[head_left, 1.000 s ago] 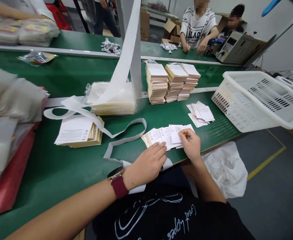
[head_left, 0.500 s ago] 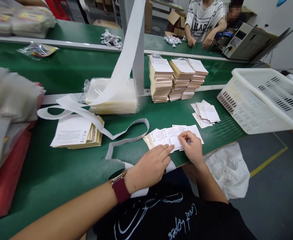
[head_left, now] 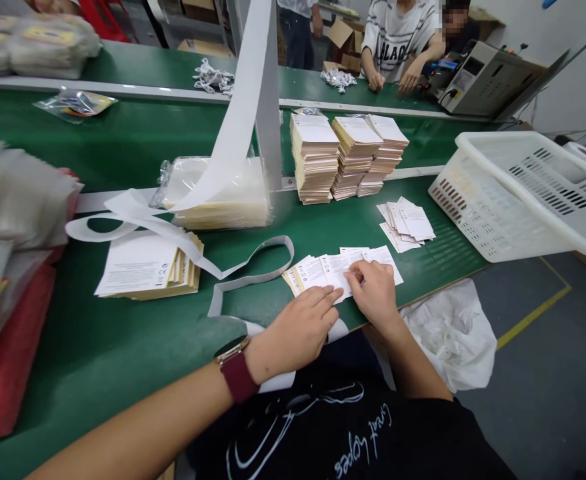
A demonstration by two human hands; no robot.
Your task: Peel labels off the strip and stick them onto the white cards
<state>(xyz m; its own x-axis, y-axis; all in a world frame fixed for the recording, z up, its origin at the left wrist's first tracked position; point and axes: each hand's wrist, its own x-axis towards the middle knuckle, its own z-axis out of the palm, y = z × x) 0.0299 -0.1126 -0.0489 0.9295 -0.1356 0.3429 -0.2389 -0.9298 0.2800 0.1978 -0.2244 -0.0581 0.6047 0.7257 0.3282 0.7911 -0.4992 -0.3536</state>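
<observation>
A fanned row of white printed cards [head_left: 310, 272] lies on the green table in front of me. My left hand [head_left: 303, 327], with a dark red watch strap at the wrist, rests palm down on the near edge of the row, fingers stretched out. At the row's right part, my right hand [head_left: 373, 287] has thumb and forefinger pinched on a white card [head_left: 335, 268]; its fingers partly hide the hold. A long white paper strip [head_left: 237, 120] hangs down from above, loops over the table and runs towards my lap.
A smaller loose card pile [head_left: 410, 223] lies beyond the row. Behind stand tall card stacks [head_left: 315, 157] and bagged clear sleeves [head_left: 217, 193]. Another card stack [head_left: 137, 267] is at left. A white basket [head_left: 527, 200] is at right. A person [head_left: 397, 47] sits across.
The view has shifted slightly. My right hand has turned and moved a little left over the cards; my left hand stays flat on them. A standing person has come into view at the back.
</observation>
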